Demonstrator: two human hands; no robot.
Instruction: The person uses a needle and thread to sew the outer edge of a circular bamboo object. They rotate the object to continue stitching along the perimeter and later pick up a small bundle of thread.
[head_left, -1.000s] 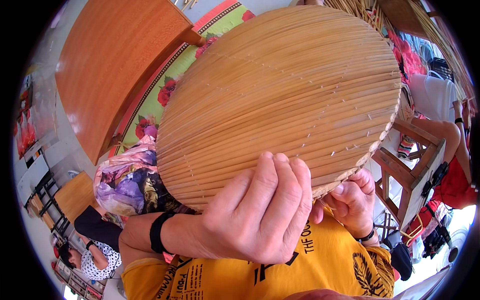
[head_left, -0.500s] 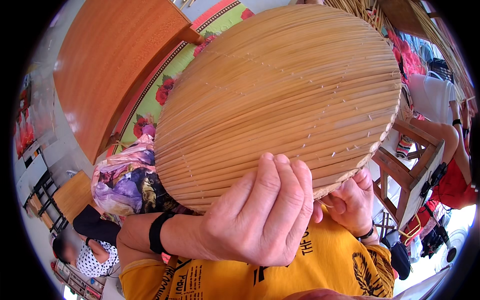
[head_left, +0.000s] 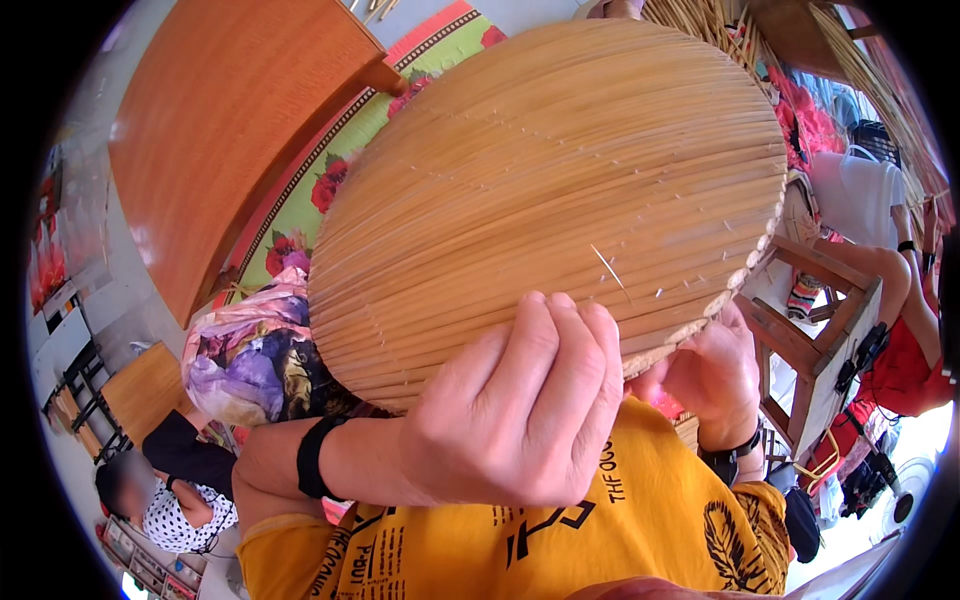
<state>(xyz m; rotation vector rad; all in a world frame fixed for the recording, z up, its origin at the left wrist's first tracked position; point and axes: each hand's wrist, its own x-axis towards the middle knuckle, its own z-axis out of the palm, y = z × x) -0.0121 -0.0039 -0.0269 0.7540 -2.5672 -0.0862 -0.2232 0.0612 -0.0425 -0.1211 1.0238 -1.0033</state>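
Observation:
A wide, round piece of overlapping tan leaf strips [head_left: 540,170] is tilted in front of me, like a hat or fan. Rows of short pale stitches cross it, and its rim [head_left: 745,275] is bound. My left hand [head_left: 520,400], a black band at its wrist, is closed over the near edge, fingertips curled on the top face. Just beyond these fingertips, a thin, pale needle-like sliver [head_left: 608,268] stands out from the strips. Below the rim on the right is my right hand [head_left: 715,375]; its fingers reach behind the piece and are mostly hidden.
An orange wooden table [head_left: 220,140] stands at the left, beside a green floral mat [head_left: 300,215]. Purple patterned cloth [head_left: 240,350] lies by the piece. At right are a wooden stool [head_left: 815,340], a white bucket [head_left: 855,195] and a person's bent leg [head_left: 875,270]. Another person [head_left: 180,510] sits lower left.
The needle-like sliver now shows on the top face. The round piece has shifted slightly left at its right side. My right hand has moved up a little behind the rim.

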